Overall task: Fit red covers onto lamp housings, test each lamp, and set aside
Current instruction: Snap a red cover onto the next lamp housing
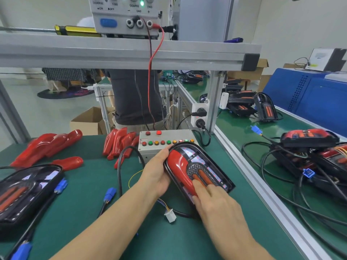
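Your left hand (157,172) grips the lamp housing (212,166) on the mat by the test box (150,150); your right hand (216,201) presses flat-fingered on the red cover (178,166). Press evenly along its edge until it seats flush

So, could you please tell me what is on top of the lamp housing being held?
A red cover sits on the lamp housing. The right hand presses its near end, hiding that part; the left hand grips the housing's left edge.
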Tool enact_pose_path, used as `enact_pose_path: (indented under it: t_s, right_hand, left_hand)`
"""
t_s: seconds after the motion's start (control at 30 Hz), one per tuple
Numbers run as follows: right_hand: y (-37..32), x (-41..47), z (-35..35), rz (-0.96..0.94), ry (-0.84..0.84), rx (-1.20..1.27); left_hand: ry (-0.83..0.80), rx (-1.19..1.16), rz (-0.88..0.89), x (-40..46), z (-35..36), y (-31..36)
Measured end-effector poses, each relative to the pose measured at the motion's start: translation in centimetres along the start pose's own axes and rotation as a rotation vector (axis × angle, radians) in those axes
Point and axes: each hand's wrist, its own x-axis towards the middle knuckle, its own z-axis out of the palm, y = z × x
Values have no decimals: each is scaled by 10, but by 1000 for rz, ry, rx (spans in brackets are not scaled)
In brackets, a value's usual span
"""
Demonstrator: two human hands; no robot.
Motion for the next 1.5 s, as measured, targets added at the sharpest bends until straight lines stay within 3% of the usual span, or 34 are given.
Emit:
enact_pose_path:
  t_s: [0.27,0.43,0.53,0.6,0.67,0.73,0.83,1.0,1.5]
  right_hand:
    - [-4,-2,7,-38,-12,43]
    - [-1,-1,-7,34,-180,210]
    - [19,-3,-21,292,-321,609]
    - [33,-7,-24,580,-278,846]
    - [38,-9,-23,861,-438,1140]
    - [34,-10,-20,970,-644,1500]
    - [25,-5,-15,1001,-653,1750]
    - [22,-5,-5,1056,-505,1735]
    - [21,-5,1,995,-501,1676]
  left_hand:
    - [-43,44,61,-1,2,-5]
    - [-29,54,110,-2,1,-5]
    - [0,11,99,-1,-1,2]
    - [10,-6,99,1,-3,9]
    - [4,-15,111,-1,-2,13]
    - [-24,0,127,-5,4,11]
    - [-67,8,136,-12,12,3]
    - [-104,35,166,-21,14,5]
    - [-137,63,147,-20,10,5]
